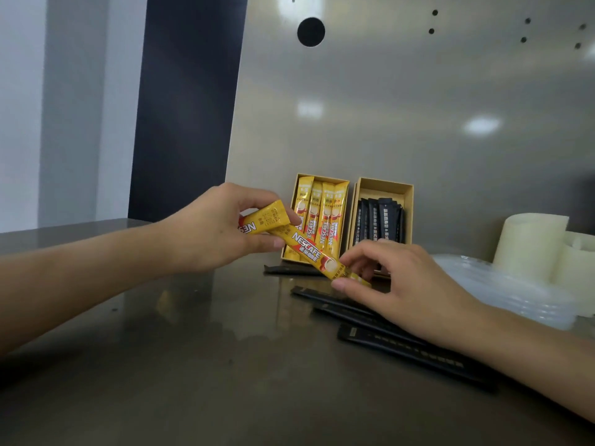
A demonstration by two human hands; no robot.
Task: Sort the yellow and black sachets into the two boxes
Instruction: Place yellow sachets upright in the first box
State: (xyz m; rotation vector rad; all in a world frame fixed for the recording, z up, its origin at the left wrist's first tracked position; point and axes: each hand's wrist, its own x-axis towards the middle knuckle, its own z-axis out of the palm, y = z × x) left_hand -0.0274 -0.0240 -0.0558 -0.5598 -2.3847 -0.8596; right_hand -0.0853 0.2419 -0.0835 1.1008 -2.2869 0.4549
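The left hand [212, 230] pinches two yellow sachets [267, 220]; the right hand [399, 284] grips the longer one's lower end. Behind, the yellow box [317, 220] looks nearly full, the black box [381, 217] partly filled. Several black sachets [402, 350] lie unsorted on the surface [225, 365].

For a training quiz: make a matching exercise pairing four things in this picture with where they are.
Things:
1. left box
2. right box
3. long yellow sachet
4. loose black sachets

Places:
A. lying flat on the table
B. held between both hands
C. filled with yellow sachets
D. holding black sachets

Pairs: 1-C, 2-D, 3-B, 4-A
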